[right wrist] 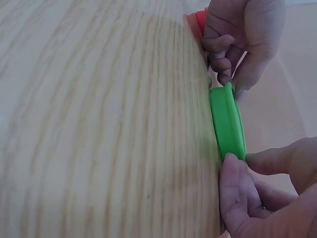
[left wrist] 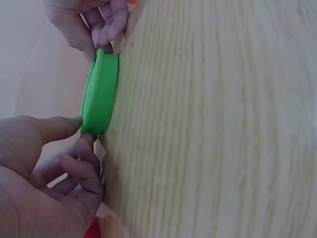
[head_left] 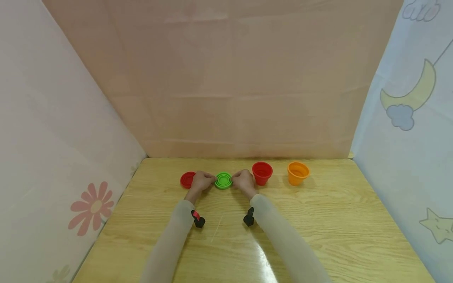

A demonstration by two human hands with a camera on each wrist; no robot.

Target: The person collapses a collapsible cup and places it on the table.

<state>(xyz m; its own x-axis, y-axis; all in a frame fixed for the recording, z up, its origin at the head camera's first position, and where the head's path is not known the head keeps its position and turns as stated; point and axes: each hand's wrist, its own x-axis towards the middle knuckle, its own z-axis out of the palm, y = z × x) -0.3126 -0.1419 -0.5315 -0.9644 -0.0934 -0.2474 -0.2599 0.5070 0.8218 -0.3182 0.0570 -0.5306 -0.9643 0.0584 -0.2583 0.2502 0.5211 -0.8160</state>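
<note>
1. A plain pinkish-tan backdrop [head_left: 230, 78] is rising behind a wood-grain table [head_left: 354, 220], with patterned walls flanking it on both sides.
2. A flat, ringed green cup [head_left: 223, 181] is lying near the table's back edge, directly between the two hands and seemingly resting on the wood.
3. The left hand [head_left: 202, 181] is pinching its left rim between thumb and fingers; the right hand [head_left: 243, 181] is pinching the right rim the same way.
4. Being round, the cup is showing no long axis; the hands are facing each other across it, along the back edge, neither one nearer.
5. A flat red cup [head_left: 186, 179] is lying left of the green one, partly hidden by the left hand.
6. A tall red cup [head_left: 262, 173] is standing upright just beside the right hand, and an orange cup [head_left: 298, 171] is standing farther right.
</note>
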